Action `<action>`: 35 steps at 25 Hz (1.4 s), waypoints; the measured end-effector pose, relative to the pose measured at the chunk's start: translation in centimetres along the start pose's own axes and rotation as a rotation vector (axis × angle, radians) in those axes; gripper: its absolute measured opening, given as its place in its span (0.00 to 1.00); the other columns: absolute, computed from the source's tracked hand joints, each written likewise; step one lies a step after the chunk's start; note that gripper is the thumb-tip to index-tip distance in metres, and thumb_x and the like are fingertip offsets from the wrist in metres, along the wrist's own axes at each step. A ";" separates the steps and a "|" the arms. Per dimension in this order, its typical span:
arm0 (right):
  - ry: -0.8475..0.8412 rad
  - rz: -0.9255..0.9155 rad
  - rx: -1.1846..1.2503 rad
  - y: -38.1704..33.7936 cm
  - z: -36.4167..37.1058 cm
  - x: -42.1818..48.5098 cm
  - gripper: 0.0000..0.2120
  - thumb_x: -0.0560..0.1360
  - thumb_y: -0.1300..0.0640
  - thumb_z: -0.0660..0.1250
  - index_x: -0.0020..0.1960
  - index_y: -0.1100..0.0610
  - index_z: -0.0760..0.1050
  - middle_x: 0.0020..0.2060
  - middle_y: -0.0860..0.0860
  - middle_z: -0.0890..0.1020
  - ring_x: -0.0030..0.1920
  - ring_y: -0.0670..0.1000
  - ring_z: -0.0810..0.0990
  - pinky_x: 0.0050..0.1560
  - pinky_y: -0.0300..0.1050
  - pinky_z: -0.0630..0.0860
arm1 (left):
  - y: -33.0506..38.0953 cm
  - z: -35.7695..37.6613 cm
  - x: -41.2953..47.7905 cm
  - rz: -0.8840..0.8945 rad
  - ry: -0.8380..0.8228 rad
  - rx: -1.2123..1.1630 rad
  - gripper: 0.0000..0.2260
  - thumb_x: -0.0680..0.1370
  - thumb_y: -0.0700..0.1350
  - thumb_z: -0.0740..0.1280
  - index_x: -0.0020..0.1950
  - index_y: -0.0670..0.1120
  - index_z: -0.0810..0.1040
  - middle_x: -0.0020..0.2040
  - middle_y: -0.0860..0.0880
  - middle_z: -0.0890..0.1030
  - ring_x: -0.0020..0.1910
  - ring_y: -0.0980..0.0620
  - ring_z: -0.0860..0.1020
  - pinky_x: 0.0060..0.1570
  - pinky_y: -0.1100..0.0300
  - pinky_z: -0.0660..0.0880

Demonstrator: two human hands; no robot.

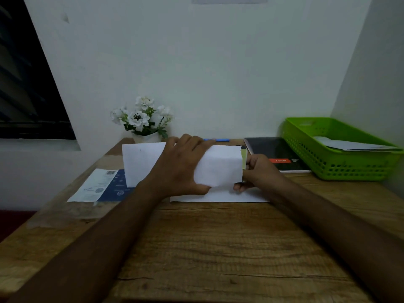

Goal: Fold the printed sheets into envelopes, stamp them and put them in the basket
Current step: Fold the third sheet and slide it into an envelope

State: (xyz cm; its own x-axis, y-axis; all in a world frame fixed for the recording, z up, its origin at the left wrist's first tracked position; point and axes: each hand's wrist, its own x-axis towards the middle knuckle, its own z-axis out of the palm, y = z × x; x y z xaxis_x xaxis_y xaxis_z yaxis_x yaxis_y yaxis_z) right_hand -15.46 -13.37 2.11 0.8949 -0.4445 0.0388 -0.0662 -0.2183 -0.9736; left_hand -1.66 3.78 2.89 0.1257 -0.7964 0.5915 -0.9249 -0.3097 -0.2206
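— Item, frame centre?
— Folded white sheet (218, 165), raised above the counter (196, 248). Left hand (177, 169) grips its left part; right hand (258, 173) pinches its right edge.
— Basket?
— Green basket (349, 169), right of frame, papers inside.

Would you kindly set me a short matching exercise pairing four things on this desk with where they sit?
Things:
1. basket
2. flowers
3. notebook
4. printed blue sheet

Places:
A. left side of the desk
B. back edge, against the wall
C. far right corner
D. just left of the basket

Pairs: 1-C, 2-B, 3-D, 4-A
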 end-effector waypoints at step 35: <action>0.110 -0.196 -0.195 -0.7 -6.3 -0.8 0.14 0.67 0.60 0.76 0.52 0.53 0.82 0.44 0.50 0.86 0.40 0.45 0.84 0.37 0.38 0.79 | -7.7 -0.7 -3.5 -0.282 0.064 -0.072 0.40 0.60 0.63 0.67 0.67 0.45 0.70 0.58 0.44 0.76 0.57 0.44 0.72 0.57 0.50 0.65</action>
State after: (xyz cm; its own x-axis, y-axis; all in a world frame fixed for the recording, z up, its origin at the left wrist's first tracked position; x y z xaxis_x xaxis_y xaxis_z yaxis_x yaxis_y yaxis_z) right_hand -18.93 -18.30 4.14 0.8467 -0.4662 0.2564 0.0103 -0.4675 -0.8839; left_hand 4.73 9.29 3.11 0.3604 -0.6492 0.6698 -0.8801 -0.4746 0.0136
